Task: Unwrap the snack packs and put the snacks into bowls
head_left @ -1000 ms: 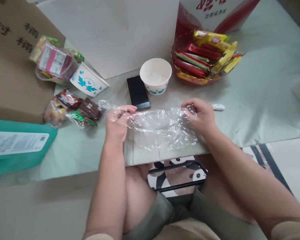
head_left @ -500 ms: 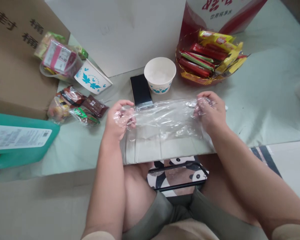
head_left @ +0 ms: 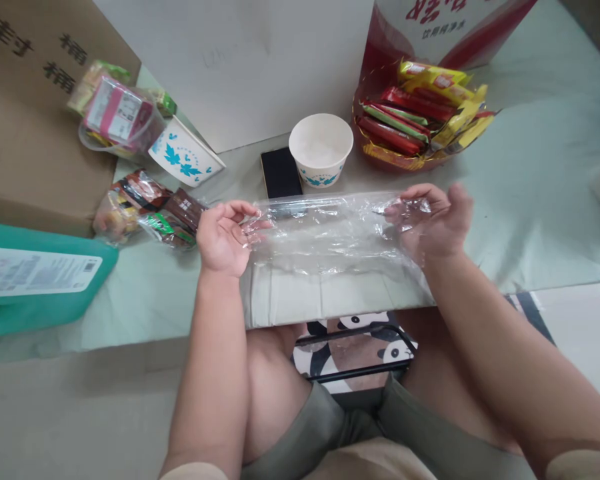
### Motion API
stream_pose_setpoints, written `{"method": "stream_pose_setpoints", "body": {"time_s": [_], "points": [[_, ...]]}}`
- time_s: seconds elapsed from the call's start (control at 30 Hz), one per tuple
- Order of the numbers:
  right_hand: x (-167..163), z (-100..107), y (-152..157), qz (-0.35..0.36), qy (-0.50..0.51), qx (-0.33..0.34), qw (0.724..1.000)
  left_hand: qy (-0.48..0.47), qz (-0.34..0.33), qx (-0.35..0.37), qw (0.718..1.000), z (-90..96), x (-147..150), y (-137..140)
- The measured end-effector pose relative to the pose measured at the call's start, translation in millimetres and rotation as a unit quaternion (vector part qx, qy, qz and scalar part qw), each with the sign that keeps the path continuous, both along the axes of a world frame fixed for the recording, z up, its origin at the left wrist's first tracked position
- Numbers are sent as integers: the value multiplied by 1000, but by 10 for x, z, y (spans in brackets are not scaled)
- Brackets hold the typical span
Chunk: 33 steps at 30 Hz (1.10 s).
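A thin, crinkled sheet of clear plastic film point(head_left: 330, 233) stretches between my hands above the table edge; whether it is a bag or a cover I cannot tell. My left hand point(head_left: 226, 237) has its fingers hooked in the film's left end, palm turned inward. At the other end, my right hand point(head_left: 435, 220) keeps its fingers in the film while the thumb stands out to the side. Just beyond the film are a white paper bowl point(head_left: 321, 143) with blue leaf prints, standing upright, and a dark phone point(head_left: 281, 175) lying flat, its near end seen through the plastic.
A basket point(head_left: 395, 160) of wrapped snacks stands back right, before a red-and-white box point(head_left: 450, 33). Left are a tipped paper bowl point(head_left: 185, 153), a clear tub point(head_left: 120, 123) of packets, bagged snacks point(head_left: 140, 200), a teal jug point(head_left: 70, 307) and a cardboard box point(head_left: 40, 133).
My hands have spread slightly apart and the film is pulled wider and straighter. The right thumb has lifted away from its fingers, and the left palm has turned more upward.
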State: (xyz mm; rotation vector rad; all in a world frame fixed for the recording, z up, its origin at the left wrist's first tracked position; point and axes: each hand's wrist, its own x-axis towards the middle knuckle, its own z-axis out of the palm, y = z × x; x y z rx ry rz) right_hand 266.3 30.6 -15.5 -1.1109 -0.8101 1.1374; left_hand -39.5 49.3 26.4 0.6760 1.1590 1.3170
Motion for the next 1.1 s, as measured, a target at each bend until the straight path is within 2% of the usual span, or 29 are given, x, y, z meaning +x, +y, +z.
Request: {"method": "stream_pose_setpoints", "body": {"time_s": [0.13,0.23,0.37,0.5,0.57,0.63,0.67,0.73,0.77,0.8,0.83,0.93,0.97,1.0,1.03,1.1], "points": [[-87,-61,-26,-46,-165,15,985,63,-36,8,997,7,22,-30],[-74,-74,-42,-61,-218,12,974,83,-69,-1,994,53,20,-54],[-10,-25,-81,-94,-223,27,970,11,-126,-39,991,125,-63,-56],[35,18,-113,-84,-144,38,985,-73,-175,-53,980,142,-128,-42],[23,45,-115,-41,-90,18,995,-85,-209,-54,973,129,-106,-38],[-6,98,-113,66,-69,-14,995,-79,-254,-48,963,110,-54,-36],[-16,135,-111,140,-79,-30,987,-71,-281,-47,956,100,-23,-36],[1,217,-98,276,-124,-57,951,-45,-330,-55,941,81,30,-36],[34,252,-87,319,-145,-67,934,-31,-347,-61,935,72,48,-36],[82,278,-71,332,-156,-71,928,-18,-358,-65,931,62,59,-36],[139,293,-54,315,-153,-70,934,-9,-362,-64,930,53,63,-36],[273,289,-17,192,-102,-38,975,-2,-360,-44,932,29,50,-34],[275,283,-20,175,-84,-28,981,-1,-365,-38,930,25,44,-34],[247,283,-35,191,-73,-28,979,2,-372,-36,927,22,41,-35],[189,288,-61,236,-72,-38,968,8,-381,-35,924,19,42,-37],[7,313,-134,377,-97,-80,918,29,-399,-43,916,16,53,-39]]}}
